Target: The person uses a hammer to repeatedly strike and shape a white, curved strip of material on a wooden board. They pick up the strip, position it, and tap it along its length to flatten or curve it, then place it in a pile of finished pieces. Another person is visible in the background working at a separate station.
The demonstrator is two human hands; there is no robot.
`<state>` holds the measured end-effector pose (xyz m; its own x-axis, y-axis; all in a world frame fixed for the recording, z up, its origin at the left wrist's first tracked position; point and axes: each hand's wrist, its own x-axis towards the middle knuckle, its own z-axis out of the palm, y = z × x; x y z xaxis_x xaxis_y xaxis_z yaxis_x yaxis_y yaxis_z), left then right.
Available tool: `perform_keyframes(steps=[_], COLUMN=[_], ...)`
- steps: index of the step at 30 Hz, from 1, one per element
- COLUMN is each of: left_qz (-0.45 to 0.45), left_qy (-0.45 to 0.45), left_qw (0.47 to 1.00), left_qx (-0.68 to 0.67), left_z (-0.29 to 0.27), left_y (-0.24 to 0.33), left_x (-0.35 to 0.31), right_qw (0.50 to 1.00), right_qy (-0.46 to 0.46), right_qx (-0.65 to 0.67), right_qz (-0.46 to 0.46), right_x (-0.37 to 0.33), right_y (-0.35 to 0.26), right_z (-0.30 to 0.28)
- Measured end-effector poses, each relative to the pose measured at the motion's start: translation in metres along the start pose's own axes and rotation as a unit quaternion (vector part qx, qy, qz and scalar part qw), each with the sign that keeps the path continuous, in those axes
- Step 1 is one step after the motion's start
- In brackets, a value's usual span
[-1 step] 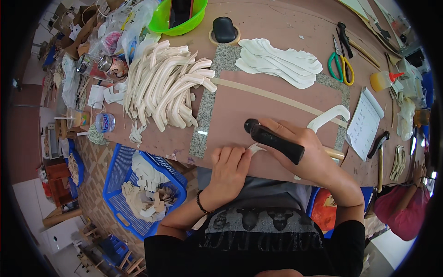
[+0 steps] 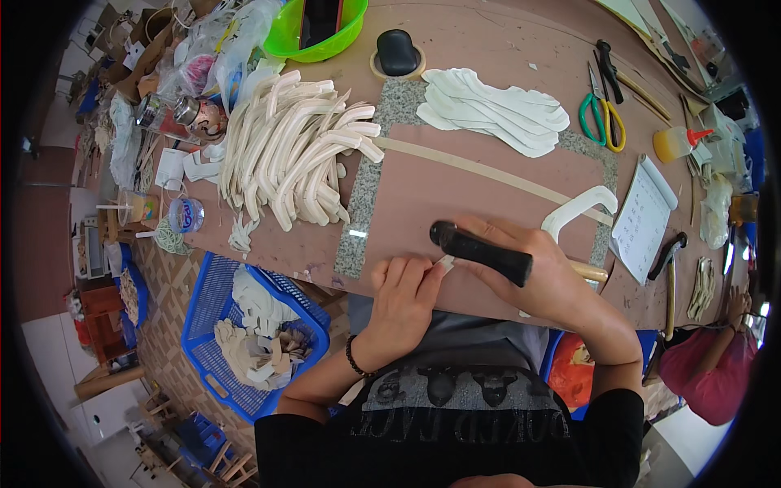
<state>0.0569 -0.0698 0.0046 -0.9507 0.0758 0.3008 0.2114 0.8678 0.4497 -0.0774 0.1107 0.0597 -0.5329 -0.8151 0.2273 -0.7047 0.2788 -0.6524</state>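
My right hand (image 2: 533,252) is wrapped around a hammer (image 2: 484,252) close to its black head. The wooden handle sticks out past the palm on the right. At the table's near edge my left hand (image 2: 404,297) is closed, with thumb and fingers pressed on a small white strip (image 2: 447,261); most of the strip is hidden by the hands. The hammer head is just right of the strip, and I cannot tell if they touch. A bent white leather-like piece (image 2: 579,206) lies beyond my right hand.
A heap of bent pale strips (image 2: 285,154) lies to the left, and flat white pieces (image 2: 492,110) lie at the back. Scissors (image 2: 602,114), a notepad (image 2: 643,211) and another hammer (image 2: 669,268) are on the right. A blue basket of scraps (image 2: 203,333) stands below the table.
The hammer head has tipped slightly, its far end a little nearer to me. My left hand has stayed in place.
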Motion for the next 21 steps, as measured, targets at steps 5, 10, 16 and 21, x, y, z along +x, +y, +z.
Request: perform_keyframes(steps=[5,10,16,21], left_qz=[-0.022,-0.024,-0.033,0.023], left_qy=[0.018,0.033,0.050,0.042], left_qw=[0.998,0.998,0.997,0.998], left_qx=[-0.054,-0.040,-0.047,0.038], left_z=[0.002,0.003,0.006,0.006], left_y=[-0.006,0.000,0.001,0.010], left_x=[-0.007,-0.006,-0.010,-0.017], right_qw=[0.997,0.999,0.998,0.997], right_qy=[-0.045,-0.016,-0.043,-0.062], right_qx=[-0.040,-0.024,-0.037,-0.029], right_qz=[0.054,-0.020,0.015,0.028], right_x=[0.002,0.001,0.006,-0.001], right_y=[-0.008,-0.002,-0.010,-0.006], right_z=[-0.004,0.000,-0.007,0.002])
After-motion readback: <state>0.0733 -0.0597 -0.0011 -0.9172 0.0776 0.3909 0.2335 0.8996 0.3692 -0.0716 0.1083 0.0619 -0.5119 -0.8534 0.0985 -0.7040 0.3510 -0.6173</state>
